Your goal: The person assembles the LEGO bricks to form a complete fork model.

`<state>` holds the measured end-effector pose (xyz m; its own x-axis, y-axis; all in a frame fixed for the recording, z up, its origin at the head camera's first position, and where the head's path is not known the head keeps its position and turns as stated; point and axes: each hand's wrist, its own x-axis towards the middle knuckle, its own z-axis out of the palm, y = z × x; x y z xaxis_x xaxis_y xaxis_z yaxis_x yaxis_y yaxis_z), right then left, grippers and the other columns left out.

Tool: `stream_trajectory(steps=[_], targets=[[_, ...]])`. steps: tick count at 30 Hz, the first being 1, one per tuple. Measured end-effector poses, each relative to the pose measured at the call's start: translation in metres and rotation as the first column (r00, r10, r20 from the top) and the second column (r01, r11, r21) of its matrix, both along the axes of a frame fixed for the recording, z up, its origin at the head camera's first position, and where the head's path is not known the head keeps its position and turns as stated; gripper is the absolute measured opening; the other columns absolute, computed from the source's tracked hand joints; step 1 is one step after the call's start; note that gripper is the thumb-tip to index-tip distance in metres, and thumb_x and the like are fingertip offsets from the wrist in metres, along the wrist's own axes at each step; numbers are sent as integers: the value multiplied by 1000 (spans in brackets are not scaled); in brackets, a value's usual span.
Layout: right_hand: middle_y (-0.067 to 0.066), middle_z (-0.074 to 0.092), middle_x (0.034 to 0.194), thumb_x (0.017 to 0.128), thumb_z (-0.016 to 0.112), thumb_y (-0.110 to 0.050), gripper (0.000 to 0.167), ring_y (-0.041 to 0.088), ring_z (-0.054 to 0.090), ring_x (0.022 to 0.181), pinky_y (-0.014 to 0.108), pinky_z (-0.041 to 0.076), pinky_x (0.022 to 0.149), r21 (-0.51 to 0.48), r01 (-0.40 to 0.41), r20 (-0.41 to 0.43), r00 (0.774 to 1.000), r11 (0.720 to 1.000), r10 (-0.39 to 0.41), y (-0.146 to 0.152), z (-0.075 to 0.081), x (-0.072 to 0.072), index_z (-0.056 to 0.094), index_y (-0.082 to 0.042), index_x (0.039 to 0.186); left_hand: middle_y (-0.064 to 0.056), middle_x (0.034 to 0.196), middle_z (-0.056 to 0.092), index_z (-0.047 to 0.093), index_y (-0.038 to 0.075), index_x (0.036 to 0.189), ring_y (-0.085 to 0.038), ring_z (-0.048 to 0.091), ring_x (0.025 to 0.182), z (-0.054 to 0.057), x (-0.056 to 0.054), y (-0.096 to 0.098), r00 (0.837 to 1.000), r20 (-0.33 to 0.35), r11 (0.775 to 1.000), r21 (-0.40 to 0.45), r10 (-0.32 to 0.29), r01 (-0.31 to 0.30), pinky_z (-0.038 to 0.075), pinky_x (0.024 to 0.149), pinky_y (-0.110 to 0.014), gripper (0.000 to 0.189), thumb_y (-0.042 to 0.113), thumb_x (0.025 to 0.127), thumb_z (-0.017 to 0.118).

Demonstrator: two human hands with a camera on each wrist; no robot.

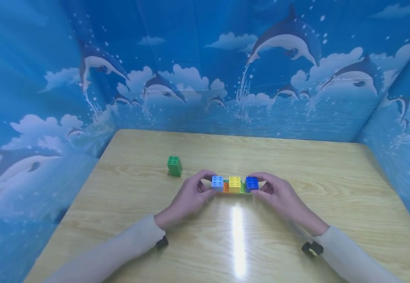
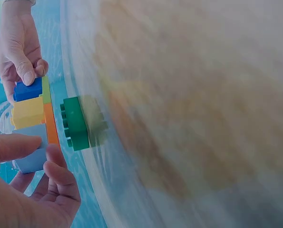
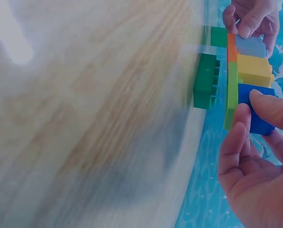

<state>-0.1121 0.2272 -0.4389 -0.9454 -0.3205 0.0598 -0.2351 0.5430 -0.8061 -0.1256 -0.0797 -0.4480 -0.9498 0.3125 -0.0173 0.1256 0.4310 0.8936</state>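
Both hands hold a joined row of toy building bricks level above the table. My left hand [image 1: 192, 195] pinches the light blue brick [image 1: 217, 184] at the row's left end. At the other end, thumb and fingers of my right hand [image 1: 280, 196] grip the dark blue brick [image 1: 252, 184]. Between them stands a yellow brick [image 1: 235, 184], studs up. Beneath these three run an orange brick [image 2: 52, 124] and a lime green brick [image 3: 231, 92], end to end. A dark green brick [image 3: 206, 81] sits on the table, studs toward the row's underside; the row mostly hides it in the head view.
A tall green brick stack [image 1: 174, 166] stands upright on the wooden table [image 1: 138, 188], left of the hands and farther back. Blue dolphin-print cloth [image 1: 198, 78] walls the table at the back and sides. A bright light reflection [image 1: 238, 239] lies in front of the row.
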Motion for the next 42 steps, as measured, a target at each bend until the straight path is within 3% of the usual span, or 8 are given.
stream_trajectory(steps=[10, 22, 26, 31, 36, 42], targets=[[16, 70, 136, 100, 80, -7, 50, 19, 70, 91, 31, 62, 74, -13, 22, 39, 999, 1000, -22, -2, -6, -13, 65, -12, 148, -3, 130, 70, 69, 16, 136, -18, 64, 79, -3, -11, 3, 1000, -3, 1000, -4, 31, -31, 55, 66, -28, 46, -1, 95, 81], [18, 71, 130, 100, 79, -7, 48, 20, 72, 90, 33, 63, 73, -14, 14, 77, 997, 1000, -13, -1, -7, -20, 65, -11, 146, -3, 128, 69, 68, 17, 137, -18, 64, 81, -5, -18, 5, 999, 23, 999, -21, 33, -33, 55, 67, -30, 46, 0, 95, 80], [15, 73, 126, 99, 80, -8, 46, 20, 72, 90, 32, 63, 74, 1, 20, 82, 996, 1000, -20, -1, -8, -20, 67, -11, 143, -3, 129, 69, 67, 16, 138, -18, 66, 86, -4, -18, 5, 1000, 16, 999, -38, 20, -19, 58, 73, -34, 47, 0, 95, 81], [11, 74, 126, 99, 83, -15, 45, 27, 71, 107, 43, 63, 91, 19, 8, 59, 998, 1000, -9, -4, -5, -22, 68, -9, 141, -4, 127, 70, 65, 11, 138, -18, 67, 104, -4, -20, 7, 999, -15, 998, -59, -36, 35, 60, 92, -37, 48, 4, 94, 83], [11, 69, 142, 99, 84, -25, 50, 37, 61, 133, 60, 51, 110, 28, -7, 11, 1000, 1000, 6, -10, -5, -24, 68, -8, 143, -3, 125, 69, 64, 10, 142, -20, 65, 106, -5, -23, 8, 997, -14, 996, -46, -80, 79, 58, 88, -39, 51, 21, 97, 86], [10, 67, 145, 102, 81, -29, 48, 36, 59, 137, 61, 50, 112, -40, -2, 20, 1000, 999, 3, -18, -7, -26, 68, -9, 144, -1, 134, 68, 66, 16, 145, -18, 69, 109, -6, -26, 14, 994, 57, 995, 54, -89, 86, 60, 89, -36, 51, 36, 101, 82]])
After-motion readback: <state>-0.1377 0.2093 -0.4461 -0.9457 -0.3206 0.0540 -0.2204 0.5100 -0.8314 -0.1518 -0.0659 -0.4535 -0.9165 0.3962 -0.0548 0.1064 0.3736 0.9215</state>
